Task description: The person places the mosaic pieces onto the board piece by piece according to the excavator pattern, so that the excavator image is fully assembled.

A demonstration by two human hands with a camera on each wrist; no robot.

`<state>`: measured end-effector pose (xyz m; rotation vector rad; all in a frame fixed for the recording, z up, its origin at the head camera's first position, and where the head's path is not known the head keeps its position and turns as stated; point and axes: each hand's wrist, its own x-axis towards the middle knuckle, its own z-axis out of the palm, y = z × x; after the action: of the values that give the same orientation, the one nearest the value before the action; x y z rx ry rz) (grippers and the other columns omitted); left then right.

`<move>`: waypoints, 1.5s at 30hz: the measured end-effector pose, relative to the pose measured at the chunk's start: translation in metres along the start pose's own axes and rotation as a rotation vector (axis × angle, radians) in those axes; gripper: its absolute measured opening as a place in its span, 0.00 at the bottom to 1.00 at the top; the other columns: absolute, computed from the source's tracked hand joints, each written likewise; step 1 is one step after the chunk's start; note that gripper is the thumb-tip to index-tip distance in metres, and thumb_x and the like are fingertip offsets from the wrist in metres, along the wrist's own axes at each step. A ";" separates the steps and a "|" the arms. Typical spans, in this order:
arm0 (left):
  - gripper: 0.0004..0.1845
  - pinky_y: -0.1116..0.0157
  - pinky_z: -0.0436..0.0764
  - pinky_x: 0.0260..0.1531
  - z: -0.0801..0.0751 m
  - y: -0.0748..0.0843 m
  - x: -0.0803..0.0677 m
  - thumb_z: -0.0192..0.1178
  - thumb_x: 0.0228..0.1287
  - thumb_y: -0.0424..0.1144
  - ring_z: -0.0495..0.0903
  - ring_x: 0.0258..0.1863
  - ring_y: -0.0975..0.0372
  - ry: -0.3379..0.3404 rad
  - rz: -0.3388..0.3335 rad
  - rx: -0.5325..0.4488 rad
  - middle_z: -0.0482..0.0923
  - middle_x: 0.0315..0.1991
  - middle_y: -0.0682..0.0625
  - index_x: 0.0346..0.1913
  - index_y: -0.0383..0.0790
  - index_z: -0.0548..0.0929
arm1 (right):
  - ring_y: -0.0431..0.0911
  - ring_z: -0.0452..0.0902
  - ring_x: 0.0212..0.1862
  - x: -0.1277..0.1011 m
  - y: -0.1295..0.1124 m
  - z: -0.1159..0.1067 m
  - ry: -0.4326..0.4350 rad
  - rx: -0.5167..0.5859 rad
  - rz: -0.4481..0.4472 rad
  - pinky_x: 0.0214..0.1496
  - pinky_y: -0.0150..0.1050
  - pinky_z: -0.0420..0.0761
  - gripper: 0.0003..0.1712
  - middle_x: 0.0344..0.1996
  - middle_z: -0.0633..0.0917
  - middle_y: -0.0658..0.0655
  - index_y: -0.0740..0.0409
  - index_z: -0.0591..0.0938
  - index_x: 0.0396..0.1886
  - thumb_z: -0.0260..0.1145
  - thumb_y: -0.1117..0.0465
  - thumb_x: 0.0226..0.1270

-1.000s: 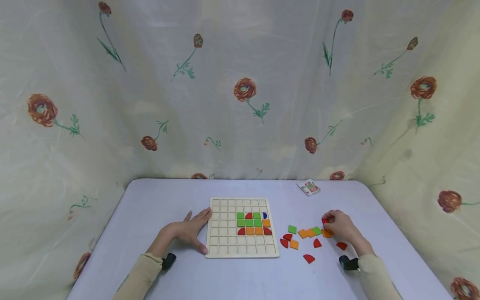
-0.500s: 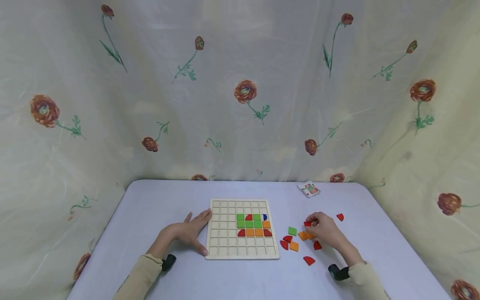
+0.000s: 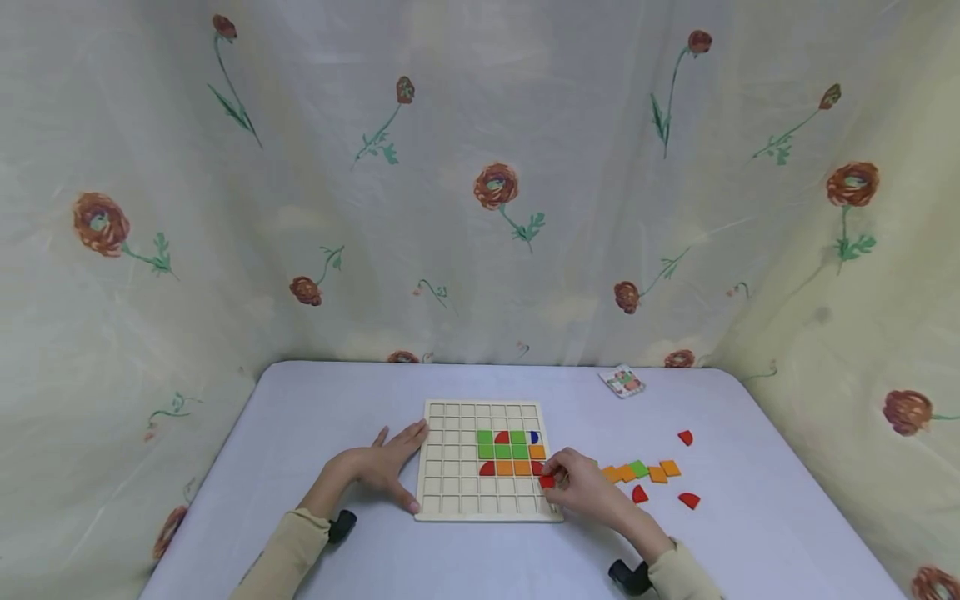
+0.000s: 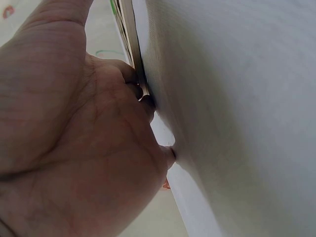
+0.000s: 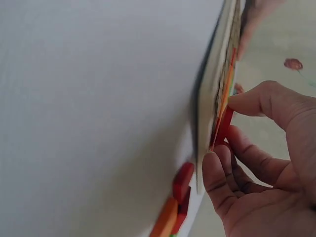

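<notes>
A pale wooden grid board (image 3: 452, 484) lies on the table, with green, red, orange and blue tiles filling several cells at its right. My left hand (image 3: 381, 468) spreads its fingers along the board's left edge, fingertips and thumb at the rim; its palm fills much of the left wrist view. Between thumb and fingers my right hand (image 3: 583, 490) pinches a red tile (image 5: 225, 123), close over the board's right edge just below the lowest filled row. The right hand covers most of the tiles nearest the board in the head view.
Right of the right hand lie loose orange tiles (image 3: 626, 473), a green tile (image 3: 639, 468) and red tiles (image 3: 689, 500). A printed card (image 3: 623, 382) rests near the table's back edge. Floral cloth (image 3: 450, 208) hangs behind and at both sides.
My right hand has moved left from the loose tiles to the board's right edge, carrying a red tile. The left hand keeps its place at the board's left edge.
</notes>
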<state>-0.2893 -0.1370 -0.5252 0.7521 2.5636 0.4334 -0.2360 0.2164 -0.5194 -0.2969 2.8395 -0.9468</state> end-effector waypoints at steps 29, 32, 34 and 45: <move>0.70 0.42 0.35 0.73 -0.001 -0.001 0.000 0.72 0.40 0.67 0.36 0.78 0.54 -0.006 0.004 0.007 0.35 0.79 0.46 0.77 0.38 0.41 | 0.41 0.72 0.33 0.007 0.008 0.005 -0.019 0.036 -0.028 0.34 0.29 0.76 0.07 0.32 0.81 0.48 0.52 0.85 0.35 0.73 0.62 0.56; 0.70 0.42 0.35 0.73 -0.002 0.000 -0.001 0.72 0.39 0.67 0.36 0.78 0.54 -0.006 -0.001 0.009 0.34 0.79 0.46 0.77 0.38 0.41 | 0.41 0.72 0.33 0.007 0.008 0.005 -0.015 0.041 -0.024 0.35 0.30 0.76 0.07 0.31 0.81 0.47 0.52 0.85 0.35 0.73 0.62 0.56; 0.70 0.43 0.34 0.73 -0.001 0.000 -0.001 0.72 0.39 0.67 0.36 0.78 0.53 -0.006 -0.004 0.008 0.34 0.79 0.46 0.77 0.38 0.41 | 0.41 0.72 0.33 0.007 0.007 0.004 -0.013 0.047 -0.013 0.35 0.30 0.77 0.08 0.31 0.81 0.47 0.53 0.85 0.36 0.73 0.62 0.56; 0.70 0.42 0.34 0.73 0.000 0.000 0.000 0.71 0.40 0.67 0.35 0.78 0.53 -0.011 0.006 0.009 0.34 0.79 0.45 0.77 0.38 0.40 | 0.44 0.72 0.38 -0.011 0.042 -0.038 0.050 0.101 0.031 0.36 0.30 0.76 0.15 0.36 0.81 0.49 0.53 0.81 0.44 0.73 0.59 0.58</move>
<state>-0.2894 -0.1369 -0.5248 0.7632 2.5550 0.4187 -0.2379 0.2735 -0.5138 -0.2198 2.8204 -1.1013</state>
